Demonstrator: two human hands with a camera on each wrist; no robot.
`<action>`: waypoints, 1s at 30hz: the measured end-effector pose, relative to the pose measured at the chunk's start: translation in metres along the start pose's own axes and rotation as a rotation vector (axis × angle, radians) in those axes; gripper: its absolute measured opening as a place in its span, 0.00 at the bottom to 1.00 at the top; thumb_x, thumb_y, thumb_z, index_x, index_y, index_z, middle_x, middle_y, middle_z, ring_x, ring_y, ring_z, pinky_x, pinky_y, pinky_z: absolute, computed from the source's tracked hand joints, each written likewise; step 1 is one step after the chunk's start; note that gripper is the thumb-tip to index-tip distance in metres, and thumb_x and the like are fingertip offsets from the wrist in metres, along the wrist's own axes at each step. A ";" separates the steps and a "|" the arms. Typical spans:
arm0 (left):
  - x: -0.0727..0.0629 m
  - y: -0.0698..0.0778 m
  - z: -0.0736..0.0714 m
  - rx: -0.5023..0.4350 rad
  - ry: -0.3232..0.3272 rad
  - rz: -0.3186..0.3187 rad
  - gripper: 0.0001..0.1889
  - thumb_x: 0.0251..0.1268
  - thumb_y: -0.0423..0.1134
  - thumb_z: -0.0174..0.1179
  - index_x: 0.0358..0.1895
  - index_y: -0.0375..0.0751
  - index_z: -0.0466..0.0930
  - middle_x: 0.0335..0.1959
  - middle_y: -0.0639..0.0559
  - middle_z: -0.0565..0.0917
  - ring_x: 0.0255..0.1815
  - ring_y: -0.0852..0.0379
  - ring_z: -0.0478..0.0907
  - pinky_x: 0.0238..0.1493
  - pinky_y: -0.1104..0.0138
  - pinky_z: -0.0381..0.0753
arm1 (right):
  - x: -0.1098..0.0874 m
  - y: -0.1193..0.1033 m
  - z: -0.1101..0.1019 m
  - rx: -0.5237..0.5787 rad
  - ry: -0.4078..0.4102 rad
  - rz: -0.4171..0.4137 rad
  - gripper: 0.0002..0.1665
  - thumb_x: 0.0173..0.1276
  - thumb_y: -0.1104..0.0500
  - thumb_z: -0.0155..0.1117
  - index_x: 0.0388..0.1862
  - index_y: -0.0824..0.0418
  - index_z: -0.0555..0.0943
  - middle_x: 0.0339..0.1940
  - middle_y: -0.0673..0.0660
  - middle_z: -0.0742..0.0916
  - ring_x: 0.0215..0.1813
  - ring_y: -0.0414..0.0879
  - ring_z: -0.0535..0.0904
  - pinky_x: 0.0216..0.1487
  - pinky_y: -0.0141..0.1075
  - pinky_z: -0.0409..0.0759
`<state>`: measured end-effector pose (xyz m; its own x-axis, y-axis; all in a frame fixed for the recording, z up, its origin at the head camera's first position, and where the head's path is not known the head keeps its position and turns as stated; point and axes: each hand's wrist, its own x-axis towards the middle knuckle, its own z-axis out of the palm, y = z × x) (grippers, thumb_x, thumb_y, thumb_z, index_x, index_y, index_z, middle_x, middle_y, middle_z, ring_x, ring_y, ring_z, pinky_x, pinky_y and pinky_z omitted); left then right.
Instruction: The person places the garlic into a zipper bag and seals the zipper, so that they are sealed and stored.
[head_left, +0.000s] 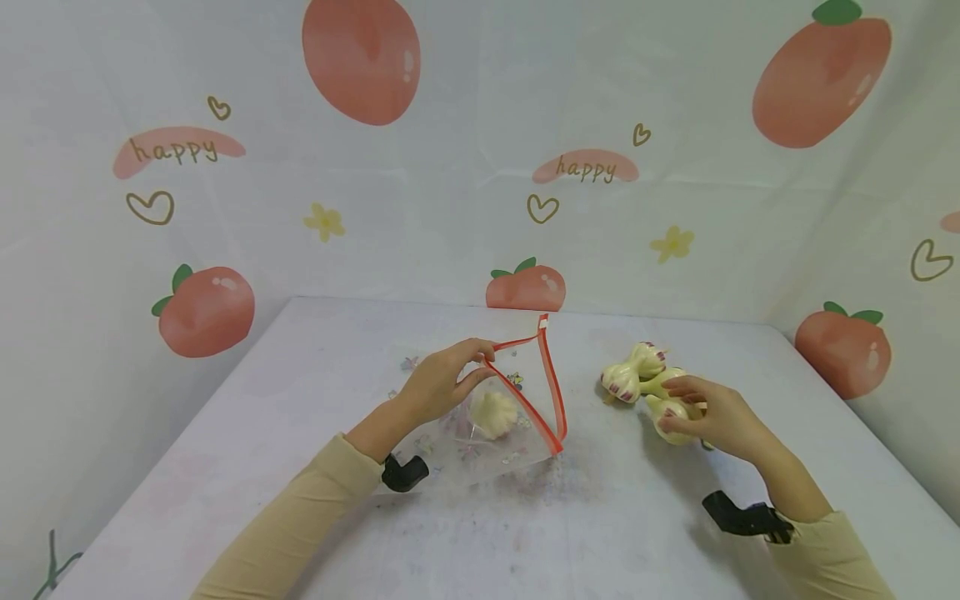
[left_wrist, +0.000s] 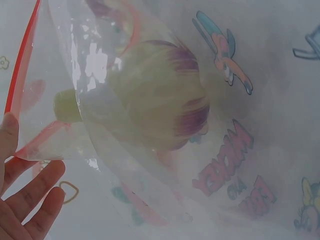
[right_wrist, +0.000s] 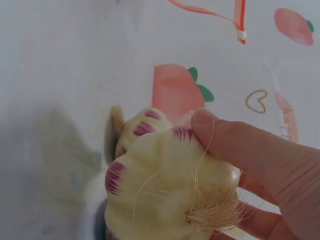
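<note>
My left hand (head_left: 444,383) pinches the red-edged mouth of a clear zip bag (head_left: 450,467), thumb on one side and fingertips on the other. Inside that bag lies one garlic bulb (head_left: 495,414), pale with purple streaks; the left wrist view shows this bagged garlic (left_wrist: 155,95) through the film. To the right, my right hand (head_left: 716,414) holds another garlic bulb (head_left: 670,418) between thumb and fingers. Seen close in the right wrist view, the held bulb (right_wrist: 160,185) has purple marks and a tuft of dry roots. Several more garlic bulbs (head_left: 622,382) lie just behind it.
The bag's red zip edge (head_left: 553,375) gapes toward the right, with a slider at its far corner. Both lie on a pale table (head_left: 585,533). A white cloth backdrop (head_left: 450,192) printed with fruit rises behind. Black wrist mounts (head_left: 405,473) sit at both sleeves.
</note>
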<state>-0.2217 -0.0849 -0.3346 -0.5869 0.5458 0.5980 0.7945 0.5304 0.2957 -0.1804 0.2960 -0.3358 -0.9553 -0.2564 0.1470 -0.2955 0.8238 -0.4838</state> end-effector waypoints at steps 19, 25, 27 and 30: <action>-0.001 -0.002 0.002 -0.015 -0.002 0.008 0.11 0.62 0.35 0.60 0.46 0.39 0.73 0.41 0.50 0.83 0.44 0.52 0.83 0.34 0.63 0.80 | 0.002 -0.017 -0.003 -0.009 0.099 -0.079 0.30 0.53 0.55 0.73 0.51 0.70 0.77 0.48 0.67 0.84 0.47 0.58 0.79 0.44 0.49 0.81; -0.001 -0.002 0.002 -0.027 -0.003 0.009 0.12 0.61 0.35 0.60 0.46 0.39 0.72 0.41 0.47 0.83 0.44 0.51 0.83 0.35 0.61 0.80 | 0.006 -0.024 -0.001 -0.009 0.132 -0.116 0.28 0.52 0.56 0.74 0.50 0.69 0.79 0.48 0.65 0.85 0.44 0.37 0.78 0.44 0.43 0.82; -0.001 -0.003 0.003 -0.028 -0.001 0.012 0.12 0.61 0.35 0.60 0.46 0.39 0.72 0.41 0.46 0.84 0.44 0.51 0.83 0.35 0.61 0.81 | 0.007 -0.026 0.000 -0.007 0.136 -0.122 0.28 0.52 0.56 0.74 0.50 0.68 0.79 0.48 0.64 0.85 0.43 0.32 0.75 0.44 0.41 0.82; -0.001 -0.002 0.002 -0.022 -0.002 0.008 0.12 0.62 0.35 0.60 0.46 0.39 0.72 0.41 0.47 0.84 0.44 0.51 0.83 0.35 0.63 0.80 | 0.009 -0.030 0.002 -0.006 0.142 -0.132 0.28 0.52 0.56 0.74 0.50 0.67 0.79 0.48 0.64 0.85 0.44 0.38 0.78 0.44 0.42 0.82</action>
<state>-0.2232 -0.0853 -0.3377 -0.5813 0.5513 0.5985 0.8020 0.5122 0.3072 -0.1804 0.2680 -0.3221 -0.8990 -0.2886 0.3293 -0.4177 0.7912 -0.4468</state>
